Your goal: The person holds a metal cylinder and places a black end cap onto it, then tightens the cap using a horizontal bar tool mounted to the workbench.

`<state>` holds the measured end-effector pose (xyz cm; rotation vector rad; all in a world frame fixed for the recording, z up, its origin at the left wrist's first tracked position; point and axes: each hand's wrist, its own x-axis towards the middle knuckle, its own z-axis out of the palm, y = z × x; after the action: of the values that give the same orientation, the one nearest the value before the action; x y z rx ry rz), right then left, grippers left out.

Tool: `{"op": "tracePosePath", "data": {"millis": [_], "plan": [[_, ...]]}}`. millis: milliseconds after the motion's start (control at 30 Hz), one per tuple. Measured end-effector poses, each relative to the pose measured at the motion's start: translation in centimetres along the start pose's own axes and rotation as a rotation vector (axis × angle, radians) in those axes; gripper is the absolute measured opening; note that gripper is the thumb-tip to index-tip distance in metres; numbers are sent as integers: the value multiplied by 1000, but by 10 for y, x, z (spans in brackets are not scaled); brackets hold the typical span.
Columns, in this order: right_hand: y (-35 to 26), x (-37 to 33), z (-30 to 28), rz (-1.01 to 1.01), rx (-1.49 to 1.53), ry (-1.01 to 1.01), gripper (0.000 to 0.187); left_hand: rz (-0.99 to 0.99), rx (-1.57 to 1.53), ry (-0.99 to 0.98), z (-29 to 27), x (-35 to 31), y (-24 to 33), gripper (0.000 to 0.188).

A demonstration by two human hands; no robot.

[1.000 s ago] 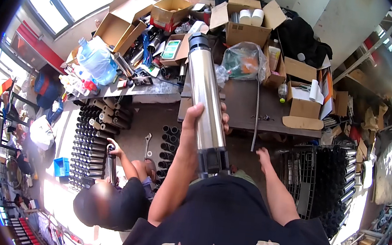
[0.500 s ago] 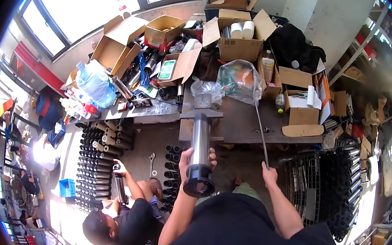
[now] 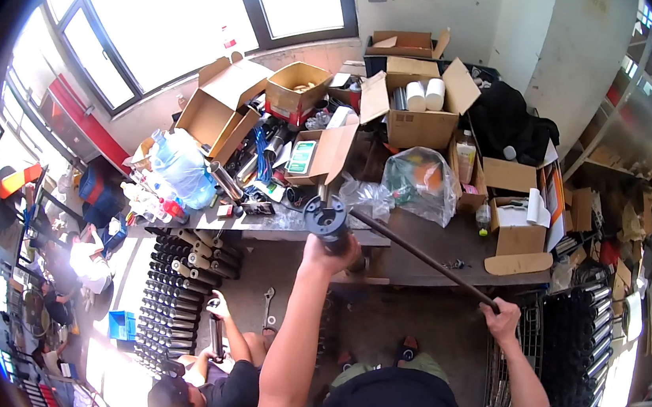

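Note:
My left hand (image 3: 330, 253) is closed round a metal cylinder (image 3: 326, 221), held at the near edge of the workbench. Its dark round end, with small holes around the rim, points up and away from me; my fingers hide much of its body. My right hand (image 3: 502, 320) grips the near end of a long dark metal rod (image 3: 431, 260). The rod slants up to the left above the bench, its far end close beside the cylinder. Whether the two touch I cannot tell.
On the workbench (image 3: 445, 276) stand open cardboard boxes (image 3: 421, 130), plastic bags (image 3: 421, 186) and bottles. Below left, a co-worker (image 3: 219, 391) sits with a dark tube (image 3: 215, 336), beside stacked tubes (image 3: 173, 299). More black tubes (image 3: 564, 356) fill the right side.
My left hand has turned the cylinder, so its dark end now faces up and away. The rod has swung from steep to slanting left toward the cylinder. My head view has shifted.

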<state>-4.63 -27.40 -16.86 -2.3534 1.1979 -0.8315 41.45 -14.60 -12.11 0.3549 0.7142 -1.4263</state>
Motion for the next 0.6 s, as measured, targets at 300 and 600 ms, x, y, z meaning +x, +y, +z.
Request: {"op": "tracePosePath", "data": {"millis": [300,600], "plan": [[-82,170,-57,-186,-315,82,26,129,87,15,16,24,-22,35],[-29,152,-28,-270,-349,36,32,135,-73,62,4,3,-24,37]]}}
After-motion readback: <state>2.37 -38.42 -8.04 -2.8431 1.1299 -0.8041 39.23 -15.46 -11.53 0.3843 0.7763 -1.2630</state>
